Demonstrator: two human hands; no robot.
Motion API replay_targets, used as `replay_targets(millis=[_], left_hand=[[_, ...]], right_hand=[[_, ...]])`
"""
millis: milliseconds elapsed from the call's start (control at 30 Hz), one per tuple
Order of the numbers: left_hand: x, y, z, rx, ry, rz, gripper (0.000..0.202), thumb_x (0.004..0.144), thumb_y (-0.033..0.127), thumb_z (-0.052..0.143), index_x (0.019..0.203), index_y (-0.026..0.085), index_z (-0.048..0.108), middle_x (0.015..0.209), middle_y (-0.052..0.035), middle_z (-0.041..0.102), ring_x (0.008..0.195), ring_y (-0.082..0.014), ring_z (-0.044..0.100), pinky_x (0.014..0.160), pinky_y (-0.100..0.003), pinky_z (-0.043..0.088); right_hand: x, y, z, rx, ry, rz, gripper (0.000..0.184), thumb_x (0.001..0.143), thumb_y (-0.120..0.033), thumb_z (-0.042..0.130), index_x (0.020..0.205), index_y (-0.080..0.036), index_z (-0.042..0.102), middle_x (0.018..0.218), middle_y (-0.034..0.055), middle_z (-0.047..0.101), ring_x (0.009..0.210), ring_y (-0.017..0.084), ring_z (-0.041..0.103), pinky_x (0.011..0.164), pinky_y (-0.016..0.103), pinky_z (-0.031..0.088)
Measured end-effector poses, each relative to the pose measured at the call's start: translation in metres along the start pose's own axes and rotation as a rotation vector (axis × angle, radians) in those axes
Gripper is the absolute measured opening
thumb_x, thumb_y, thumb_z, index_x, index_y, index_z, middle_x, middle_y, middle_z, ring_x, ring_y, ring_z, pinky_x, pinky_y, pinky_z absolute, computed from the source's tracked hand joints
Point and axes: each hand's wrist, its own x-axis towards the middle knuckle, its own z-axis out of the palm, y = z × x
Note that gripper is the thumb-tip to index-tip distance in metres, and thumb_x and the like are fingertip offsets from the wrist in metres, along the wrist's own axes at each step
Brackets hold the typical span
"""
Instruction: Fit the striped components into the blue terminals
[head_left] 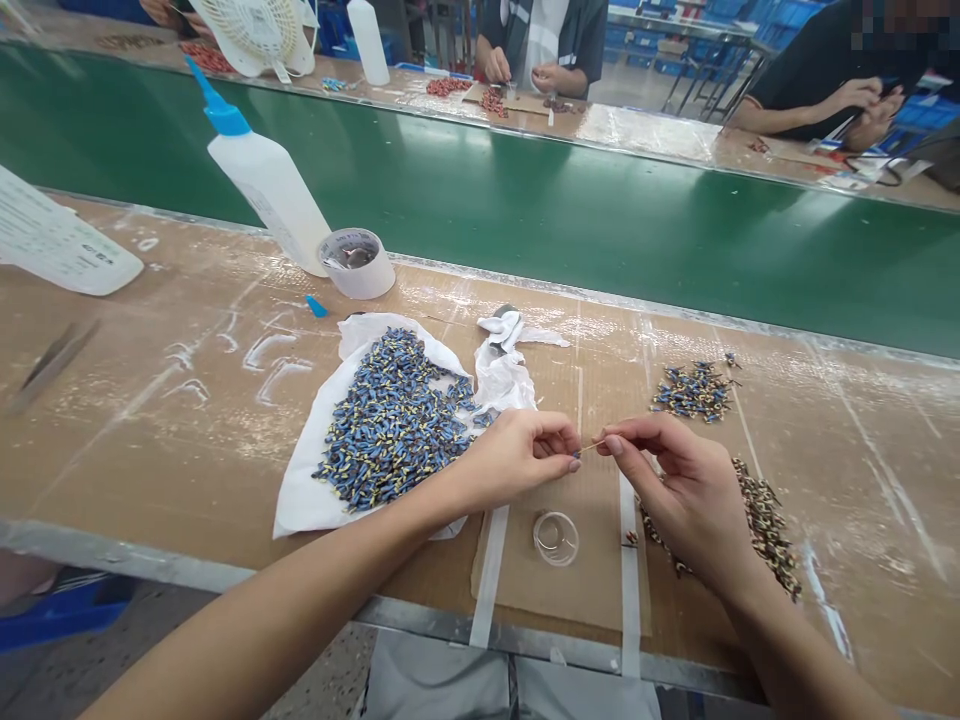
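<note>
Cardboard-topped bench (pixel 870 420), green strip (pixel 480 205) behind. White sheet (pixel 304 500) on L side w/ big blue/yellow pile (pixel 397 430); white bottle (pixel 274 195) w/ blue nozzle beyond. Brownish pile (pixel 769 530) partly hidden by R hand (pixel 686 490); L hand (pixel 517 455) faces it. Tape roll (pixel 375 280) by bottle; clear cup (pixel 556 550) nr bench edge. Both hands' fingertips pinch 1 thin yellowish strand (pixel 589 447), betw. them, over cardboard.
</note>
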Motion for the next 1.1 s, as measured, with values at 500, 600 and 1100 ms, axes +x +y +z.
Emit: replay_targets(millis=[500, 600, 1100], left_hand=[[0.0004, -0.0009, 0.0, -0.011, -0.018, -0.004, 0.005, 0.082, 0.018, 0.058, 0.082, 0.014, 0.061, 0.072, -0.0001, 0.06, 0.07, -0.0118, 0.056, 0.067, -0.023, 0.044], [-0.0002, 0.0008, -0.0002, -0.008, -0.014, -0.006, 0.006, 0.082, 0.019, 0.058, 0.081, 0.014, 0.061, 0.072, 0.0002, 0.059, 0.07, -0.0117, 0.056, 0.067, -0.023, 0.044], [0.0002, 0.0008, -0.0002, 0.027, -0.011, -0.007, 0.006, 0.082, 0.018, 0.058, 0.083, 0.014, 0.063, 0.073, 0.0004, 0.061, 0.07, -0.0114, 0.056, 0.066, -0.022, 0.043]], right_hand=[[0.0011, -0.0028, -0.0009, -0.03, -0.048, -0.118, 0.006, 0.088, -0.016, 0.061, 0.09, -0.023, 0.062, 0.085, 0.0011, 0.072, 0.075, 0.015, 0.067, 0.069, 0.025, 0.049], [0.0011, -0.0032, -0.0011, -0.061, -0.027, -0.134, 0.006, 0.088, -0.016, 0.06, 0.089, -0.022, 0.06, 0.085, 0.0016, 0.072, 0.075, 0.015, 0.067, 0.068, 0.026, 0.049], [0.0024, -0.0054, -0.0036, -0.048, -0.054, -0.098, 0.005, 0.089, -0.019, 0.059, 0.088, -0.022, 0.062, 0.084, 0.0029, 0.071, 0.075, 0.017, 0.067, 0.068, 0.029, 0.05]])
